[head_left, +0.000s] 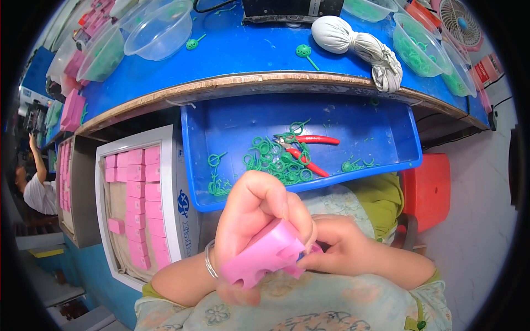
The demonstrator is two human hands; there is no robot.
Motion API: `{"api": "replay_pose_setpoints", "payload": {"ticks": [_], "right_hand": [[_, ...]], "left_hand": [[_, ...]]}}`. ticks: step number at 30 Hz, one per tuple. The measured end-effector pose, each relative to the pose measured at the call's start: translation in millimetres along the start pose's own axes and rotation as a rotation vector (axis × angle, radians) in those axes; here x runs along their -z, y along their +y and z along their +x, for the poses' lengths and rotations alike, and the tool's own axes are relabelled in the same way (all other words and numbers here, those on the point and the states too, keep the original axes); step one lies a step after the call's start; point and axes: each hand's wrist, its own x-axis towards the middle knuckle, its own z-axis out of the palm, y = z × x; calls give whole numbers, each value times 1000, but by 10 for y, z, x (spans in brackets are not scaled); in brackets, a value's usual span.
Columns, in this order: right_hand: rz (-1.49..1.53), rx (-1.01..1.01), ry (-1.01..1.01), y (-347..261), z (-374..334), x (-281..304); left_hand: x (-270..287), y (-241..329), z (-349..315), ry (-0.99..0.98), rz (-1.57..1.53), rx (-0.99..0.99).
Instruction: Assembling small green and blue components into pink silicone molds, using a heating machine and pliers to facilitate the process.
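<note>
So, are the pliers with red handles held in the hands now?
No, the pliers lie in the blue tray among green pieces, and the hands are on a pink block.

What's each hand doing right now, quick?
Left hand: closed around the pink block.
Right hand: fingers bent at the block's end; can't tell what they pinch.
</note>
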Motion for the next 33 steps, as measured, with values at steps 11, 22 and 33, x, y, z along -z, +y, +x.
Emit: {"api": "replay_pose_setpoints", "payload": {"ticks": [11, 22, 33], "right_hand": [[-352, 306, 184, -9, 89, -11], [-574, 297, 246, -138, 73, -43], [-631, 252, 299, -97, 55, -93]], "left_hand": [[-15, -93, 9, 88, -48, -163], [132, -169, 55, 131, -64, -121], [10, -174, 92, 502, -301, 91]]}}
